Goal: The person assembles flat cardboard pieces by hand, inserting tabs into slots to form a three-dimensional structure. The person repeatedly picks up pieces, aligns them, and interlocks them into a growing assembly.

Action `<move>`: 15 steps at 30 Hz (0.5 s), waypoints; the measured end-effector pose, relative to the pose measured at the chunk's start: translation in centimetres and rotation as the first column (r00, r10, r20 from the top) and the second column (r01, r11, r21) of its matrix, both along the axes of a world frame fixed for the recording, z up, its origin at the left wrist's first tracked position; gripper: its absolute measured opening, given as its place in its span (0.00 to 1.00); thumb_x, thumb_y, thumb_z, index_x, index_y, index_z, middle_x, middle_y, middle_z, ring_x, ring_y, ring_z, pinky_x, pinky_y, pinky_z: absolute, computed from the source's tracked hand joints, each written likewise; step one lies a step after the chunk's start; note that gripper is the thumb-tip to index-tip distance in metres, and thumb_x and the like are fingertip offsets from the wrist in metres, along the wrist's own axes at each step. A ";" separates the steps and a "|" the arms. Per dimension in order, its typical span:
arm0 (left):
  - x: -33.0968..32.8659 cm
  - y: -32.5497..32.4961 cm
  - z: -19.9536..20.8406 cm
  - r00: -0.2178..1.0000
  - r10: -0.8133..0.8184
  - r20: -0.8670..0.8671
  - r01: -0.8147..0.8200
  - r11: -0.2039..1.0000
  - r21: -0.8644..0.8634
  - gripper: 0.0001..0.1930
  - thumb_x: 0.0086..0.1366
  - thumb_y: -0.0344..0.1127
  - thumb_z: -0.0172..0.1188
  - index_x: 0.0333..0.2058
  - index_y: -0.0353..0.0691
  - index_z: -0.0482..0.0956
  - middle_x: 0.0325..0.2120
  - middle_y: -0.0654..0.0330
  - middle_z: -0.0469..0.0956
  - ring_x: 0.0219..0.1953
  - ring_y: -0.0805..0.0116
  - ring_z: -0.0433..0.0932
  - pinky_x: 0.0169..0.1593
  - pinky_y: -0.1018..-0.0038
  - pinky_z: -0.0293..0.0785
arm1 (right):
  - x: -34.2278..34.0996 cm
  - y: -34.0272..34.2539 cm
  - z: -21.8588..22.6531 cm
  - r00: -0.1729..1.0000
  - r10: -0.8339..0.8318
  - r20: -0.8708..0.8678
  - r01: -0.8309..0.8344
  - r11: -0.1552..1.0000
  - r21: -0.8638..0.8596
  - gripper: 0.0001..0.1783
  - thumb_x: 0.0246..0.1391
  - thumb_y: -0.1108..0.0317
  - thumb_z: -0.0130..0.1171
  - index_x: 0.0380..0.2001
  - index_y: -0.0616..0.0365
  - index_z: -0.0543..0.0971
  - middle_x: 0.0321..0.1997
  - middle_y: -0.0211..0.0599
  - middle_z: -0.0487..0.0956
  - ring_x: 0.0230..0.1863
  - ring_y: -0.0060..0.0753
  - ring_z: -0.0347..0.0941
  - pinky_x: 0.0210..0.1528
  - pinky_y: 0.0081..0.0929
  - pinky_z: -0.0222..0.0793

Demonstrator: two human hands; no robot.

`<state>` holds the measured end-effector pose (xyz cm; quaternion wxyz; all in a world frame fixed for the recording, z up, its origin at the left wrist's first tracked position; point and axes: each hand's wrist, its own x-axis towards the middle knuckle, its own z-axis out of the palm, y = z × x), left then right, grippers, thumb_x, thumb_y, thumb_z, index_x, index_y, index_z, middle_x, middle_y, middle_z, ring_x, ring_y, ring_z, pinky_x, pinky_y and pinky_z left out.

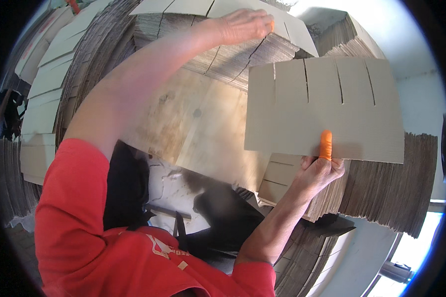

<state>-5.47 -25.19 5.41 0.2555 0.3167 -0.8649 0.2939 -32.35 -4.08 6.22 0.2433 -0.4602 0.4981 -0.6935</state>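
Observation:
In my right hand (323, 169) is a slotted cardboard sheet (327, 114), pinched at its near edge. My thumb, in an orange finger cover (326, 144), presses on its face. The sheet is tilted up toward me, and several narrow slits run in from its far edge. Farther away, my left hand (248, 25) reaches across with bent fingers closed at the near edge of another slotted cardboard sheet (188, 7). That one lies on top of a tall stack (233, 58). An orange cover shows on one left fingertip; the other fingertips are partly hidden.
A stained wooden board (198, 116) lies between my arms. More cardboard stacks stand at the left (49, 99), at the far right (349, 37) and beside my right forearm (391, 183). Below the board, dark cloth covers my legs (223, 213).

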 end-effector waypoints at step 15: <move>1.0 5.9 -3.4 0.948 0.076 0.308 -0.081 0.997 0.004 0.13 0.46 0.26 0.61 0.33 0.26 0.79 0.50 0.46 0.72 0.39 0.67 0.75 0.36 0.76 0.82 | 1.7 0.1 0.3 0.995 -0.055 -0.080 0.056 0.998 0.008 0.12 0.54 0.78 0.50 0.17 0.55 0.72 0.11 0.23 0.65 0.11 0.08 0.54 0.08 0.12 0.46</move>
